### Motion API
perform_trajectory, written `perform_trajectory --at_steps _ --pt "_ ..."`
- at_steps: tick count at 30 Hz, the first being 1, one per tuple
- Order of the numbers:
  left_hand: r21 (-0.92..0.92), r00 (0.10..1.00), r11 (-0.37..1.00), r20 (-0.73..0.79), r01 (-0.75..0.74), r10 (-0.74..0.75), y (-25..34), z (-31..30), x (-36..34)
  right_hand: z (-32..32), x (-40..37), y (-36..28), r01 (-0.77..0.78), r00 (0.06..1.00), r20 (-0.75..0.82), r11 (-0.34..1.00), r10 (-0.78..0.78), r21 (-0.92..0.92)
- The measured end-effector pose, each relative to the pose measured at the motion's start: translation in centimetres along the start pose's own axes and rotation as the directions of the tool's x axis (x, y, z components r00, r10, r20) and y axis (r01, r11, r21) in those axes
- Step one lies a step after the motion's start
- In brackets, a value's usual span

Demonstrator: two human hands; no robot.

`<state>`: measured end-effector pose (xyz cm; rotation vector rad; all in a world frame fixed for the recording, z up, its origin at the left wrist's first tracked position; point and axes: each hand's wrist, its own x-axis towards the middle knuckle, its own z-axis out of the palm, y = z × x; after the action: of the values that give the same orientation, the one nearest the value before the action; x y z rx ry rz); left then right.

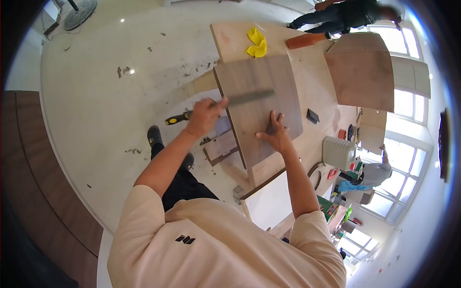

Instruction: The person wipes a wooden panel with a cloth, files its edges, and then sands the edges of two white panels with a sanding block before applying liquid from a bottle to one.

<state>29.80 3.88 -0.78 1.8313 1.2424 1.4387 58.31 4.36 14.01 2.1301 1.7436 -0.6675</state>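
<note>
My left hand (206, 116) is closed around a file near where its black and yellow handle (177, 118) meets the blade. The grey file blade (252, 97), blurred by motion, reaches across the left edge of a brown wood-grain panel (259, 77). With fingers spread, my right hand (276, 133) presses on the panel's face, right of the blade. The panel lies on a light wooden worktable (312, 72) and overhangs its left side.
On the worktable are a yellow cloth (257, 42), an orange-brown tapered object (307, 41) and a small dark piece (312, 116). Brown boards (223, 146) sit below the panel. Debris lies on the floor (120, 72). One person (353, 14) stands beyond the table, another (377, 174) at right.
</note>
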Motion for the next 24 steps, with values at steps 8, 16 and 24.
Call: perform_trajectory --at_steps 8,16,24 --pt "0.158 0.989 0.983 0.105 0.089 -0.106 -4.3 -4.7 1.2 -0.5 -0.5 -0.9 -0.031 0.999 0.026 0.998 0.030 0.058" --pt "0.040 0.991 0.999 0.133 -0.028 0.022 -5.0 -5.2 6.2 -0.8 -0.5 -1.1 -0.040 0.999 0.034 0.997 0.038 0.065" --pt "0.166 0.965 0.986 0.252 0.024 -0.066 -5.4 -7.1 8.3 0.0 0.0 0.1 -0.017 1.000 0.009 0.996 0.017 0.091"
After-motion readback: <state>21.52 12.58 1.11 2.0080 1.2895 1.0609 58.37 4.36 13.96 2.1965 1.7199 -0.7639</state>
